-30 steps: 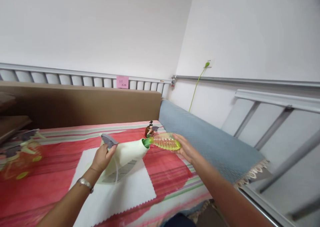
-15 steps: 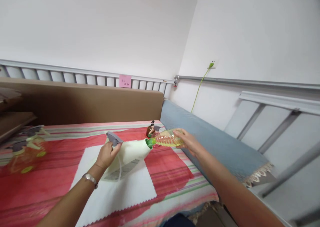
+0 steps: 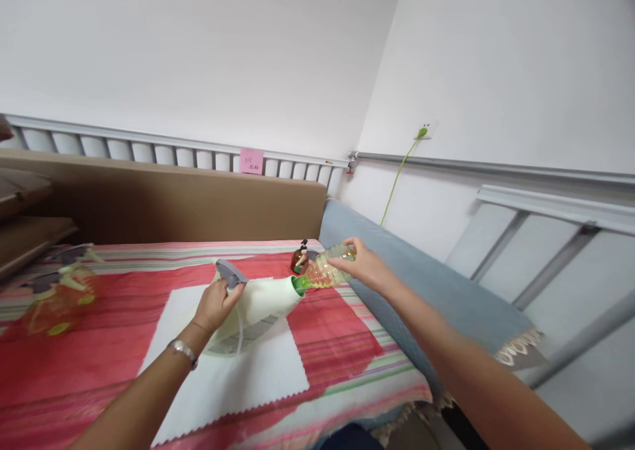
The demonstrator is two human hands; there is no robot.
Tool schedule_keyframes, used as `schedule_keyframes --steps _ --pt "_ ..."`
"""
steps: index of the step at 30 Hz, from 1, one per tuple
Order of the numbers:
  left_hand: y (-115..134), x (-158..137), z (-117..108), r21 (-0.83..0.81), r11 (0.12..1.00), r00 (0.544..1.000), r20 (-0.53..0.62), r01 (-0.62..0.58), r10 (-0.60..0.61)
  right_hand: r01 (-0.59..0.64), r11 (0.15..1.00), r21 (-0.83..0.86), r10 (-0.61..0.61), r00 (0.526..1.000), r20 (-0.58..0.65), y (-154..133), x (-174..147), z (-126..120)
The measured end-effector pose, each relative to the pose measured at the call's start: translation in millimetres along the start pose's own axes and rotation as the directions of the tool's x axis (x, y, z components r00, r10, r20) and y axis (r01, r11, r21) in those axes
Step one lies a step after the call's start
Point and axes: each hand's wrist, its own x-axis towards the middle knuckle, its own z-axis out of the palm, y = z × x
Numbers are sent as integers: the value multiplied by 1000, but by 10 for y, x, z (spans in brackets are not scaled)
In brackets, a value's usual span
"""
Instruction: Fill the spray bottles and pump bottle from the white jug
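Since the earlier frame the right hand (image 3: 358, 265) has tipped the clear bottle (image 3: 325, 271) steeper, its base now raised toward the upper right while its green neck (image 3: 298, 283) stays at the mouth of the pale green spray bottle (image 3: 258, 304).

That spray bottle lies slanted near the middle of the frame, over a white cloth (image 3: 248, 370) on the red striped cover (image 3: 74, 370). The left hand (image 3: 214, 304) is closed around its rear end, just beside the grey trigger head (image 3: 229, 274), which looks detached with its thin tube hanging down. The right hand grasps the clear bottle near its base, fingers wrapped over the top.

Pouring well here seems to call for keeping the two openings pressed together and lifting the clear bottle's base slowly, so the yellowish liquid runs in without spilling onto the cloth. The left hand would do best to hold the spray bottle's mouth tilted upward.

A small brown bottle (image 3: 297, 259) stands just behind the necks. Another spray bottle (image 3: 57, 298) lies blurred at the left edge.
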Motion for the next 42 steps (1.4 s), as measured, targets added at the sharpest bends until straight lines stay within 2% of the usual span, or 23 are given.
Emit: schedule_keyframes --steps 3,6,11,15,20,31,39,42 --pt "-2 -8 2 0 1000 1000 -2 3 -3 187 964 -187 -181 982 50 -192 -41 5" --pt "-5 -15 2 0 1000 1000 -10 4 -4 370 881 -294 -340 928 149 -349 -76 43" --pt "-4 -35 -4 4 1000 999 -32 4 -4 507 784 -358 -451 862 232 -510 -105 120" --pt "-12 -50 -12 6 1000 999 -38 1 -1 557 736 -385 -482 830 281 -592 -121 159" --pt "-20 -64 -21 18 1000 999 -35 3 -2 614 713 -339 -537 789 299 -617 -131 195" --pt "21 -100 -46 40 999 1000 -17 23 -22 653 701 -288 -580 756 302 -593 -159 220" --pt "47 -118 -25 7 1000 1000 -14 1 -1 661 693 -288 -584 749 314 -557 -182 206" --pt "17 -126 -42 -16 1000 1000 -26 3 -4 599 749 -283 -541 799 261 -558 -180 175"
